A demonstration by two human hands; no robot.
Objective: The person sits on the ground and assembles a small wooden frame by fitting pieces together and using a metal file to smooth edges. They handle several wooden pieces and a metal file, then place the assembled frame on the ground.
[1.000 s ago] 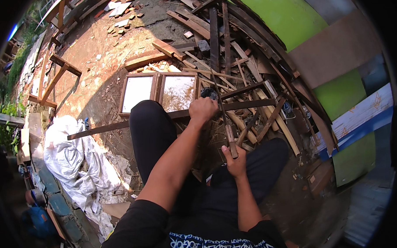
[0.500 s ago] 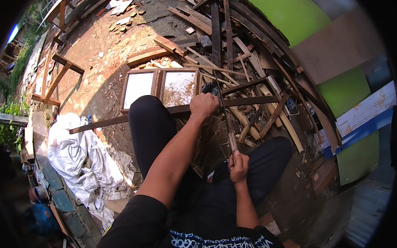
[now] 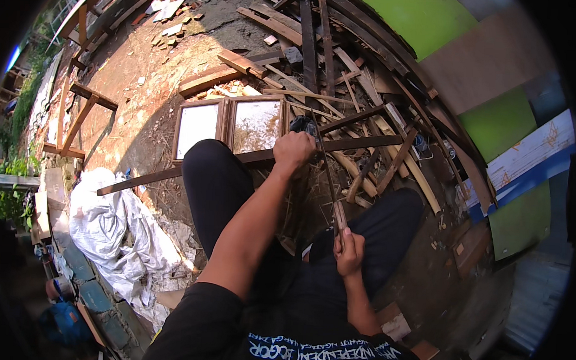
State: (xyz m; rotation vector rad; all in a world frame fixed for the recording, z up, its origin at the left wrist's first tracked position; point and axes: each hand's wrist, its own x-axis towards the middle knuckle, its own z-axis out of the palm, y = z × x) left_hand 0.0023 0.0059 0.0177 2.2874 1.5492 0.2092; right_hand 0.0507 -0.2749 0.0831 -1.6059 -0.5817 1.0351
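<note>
A handsaw (image 3: pixel 329 175) with a long narrow blade, seen almost edge-on, crosses a dark wooden bar (image 3: pixel 364 143). My right hand (image 3: pixel 350 253) is closed around the saw's wooden handle (image 3: pixel 341 217), close to my right thigh. On the bar, just left of the blade, my left hand (image 3: pixel 295 152) is closed and presses down. The bar runs from the lower left to the right, and my left knee hides part of it. Just beyond my left hand lies a small dark object (image 3: pixel 302 124), whose kind I cannot make out.
Two framed panels (image 3: pixel 258 125) lie ahead, left of the blade. A heap of wood scraps (image 3: pixel 361 87) spreads to the far right. White sheeting (image 3: pixel 112 221) is crumpled at the left. Green boards (image 3: pixel 521 220) stand at the right, and a wooden frame (image 3: pixel 81 119) stands at the far left.
My right hand has drawn the saw toward me, slightly down and to the right. My left hand stays on the bar. The whole view has shifted a little.
</note>
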